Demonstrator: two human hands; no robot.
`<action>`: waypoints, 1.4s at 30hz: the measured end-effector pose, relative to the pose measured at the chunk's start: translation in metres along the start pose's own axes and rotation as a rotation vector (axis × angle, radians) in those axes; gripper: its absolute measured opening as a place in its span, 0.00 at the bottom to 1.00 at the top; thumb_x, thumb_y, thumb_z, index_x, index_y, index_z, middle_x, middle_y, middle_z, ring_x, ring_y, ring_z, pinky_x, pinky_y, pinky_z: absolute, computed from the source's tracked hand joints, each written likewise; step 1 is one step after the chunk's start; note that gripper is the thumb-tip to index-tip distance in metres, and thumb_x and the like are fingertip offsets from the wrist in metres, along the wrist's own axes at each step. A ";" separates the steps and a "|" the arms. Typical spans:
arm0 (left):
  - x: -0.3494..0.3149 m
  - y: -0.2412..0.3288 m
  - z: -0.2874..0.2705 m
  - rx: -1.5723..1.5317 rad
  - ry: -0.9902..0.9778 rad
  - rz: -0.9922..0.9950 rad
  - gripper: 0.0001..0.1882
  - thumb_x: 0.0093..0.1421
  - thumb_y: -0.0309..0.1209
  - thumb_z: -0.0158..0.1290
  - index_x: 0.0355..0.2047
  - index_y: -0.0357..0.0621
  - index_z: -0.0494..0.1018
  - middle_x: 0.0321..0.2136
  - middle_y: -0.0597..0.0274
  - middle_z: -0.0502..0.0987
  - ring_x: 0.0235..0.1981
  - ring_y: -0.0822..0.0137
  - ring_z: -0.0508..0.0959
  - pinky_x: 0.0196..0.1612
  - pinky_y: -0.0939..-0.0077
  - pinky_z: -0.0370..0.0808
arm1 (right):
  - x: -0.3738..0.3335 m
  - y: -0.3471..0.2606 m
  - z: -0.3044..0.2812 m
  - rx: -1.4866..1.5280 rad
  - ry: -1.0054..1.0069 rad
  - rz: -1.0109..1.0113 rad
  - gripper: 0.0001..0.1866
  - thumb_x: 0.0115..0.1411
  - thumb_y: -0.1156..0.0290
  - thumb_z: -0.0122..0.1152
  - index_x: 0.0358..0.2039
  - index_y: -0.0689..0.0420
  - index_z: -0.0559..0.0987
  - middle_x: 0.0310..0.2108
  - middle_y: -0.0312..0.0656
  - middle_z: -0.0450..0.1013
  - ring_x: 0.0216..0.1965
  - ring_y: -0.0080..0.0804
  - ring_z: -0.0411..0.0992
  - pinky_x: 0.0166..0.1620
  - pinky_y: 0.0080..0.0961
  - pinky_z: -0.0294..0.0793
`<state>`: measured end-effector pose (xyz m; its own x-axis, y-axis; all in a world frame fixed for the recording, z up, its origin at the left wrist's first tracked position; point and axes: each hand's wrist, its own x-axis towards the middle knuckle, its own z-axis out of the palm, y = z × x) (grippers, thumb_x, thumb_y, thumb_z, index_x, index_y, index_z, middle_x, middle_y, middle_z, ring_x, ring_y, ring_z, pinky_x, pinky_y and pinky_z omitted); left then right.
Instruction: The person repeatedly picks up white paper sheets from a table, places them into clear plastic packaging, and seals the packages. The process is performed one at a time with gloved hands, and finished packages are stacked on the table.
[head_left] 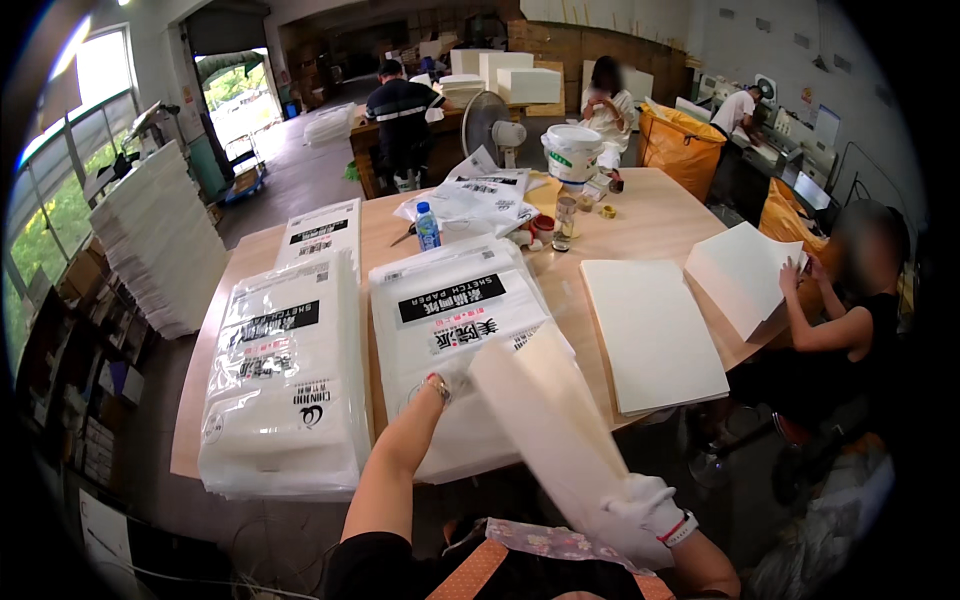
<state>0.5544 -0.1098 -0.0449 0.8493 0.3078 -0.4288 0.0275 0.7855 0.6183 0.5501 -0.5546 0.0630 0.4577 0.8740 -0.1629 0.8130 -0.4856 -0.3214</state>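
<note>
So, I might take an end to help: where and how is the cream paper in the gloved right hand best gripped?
Probably at the far, free end of the cream paper, coming from across the table, with thumb above and fingers beneath. The gloved right hand has its near end, while the paper slants away from it, leaving the far edge uncovered.

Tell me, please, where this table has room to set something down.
The widest bare patch on the table lies behind the plain paper stack, right of the white bucket. A narrower strip runs between that stack and the middle printed pile. It is crowded around the bottle and bucket.
</note>
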 end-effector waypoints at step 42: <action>-0.247 -0.134 -0.022 1.292 0.561 0.638 0.14 0.49 0.15 0.45 0.37 0.36 0.68 0.31 0.51 0.73 0.35 0.53 0.74 0.40 0.67 0.71 | 0.085 0.129 0.067 0.393 0.228 0.074 0.14 0.55 0.69 0.44 0.39 0.55 0.74 0.33 0.54 0.74 0.36 0.54 0.72 0.37 0.46 0.71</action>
<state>0.3293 -0.2797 -0.0362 0.6046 0.7878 0.1178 0.4223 -0.4424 0.7911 0.6699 -0.5425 -0.0550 0.6125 0.7905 -0.0038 0.5969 -0.4656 -0.6533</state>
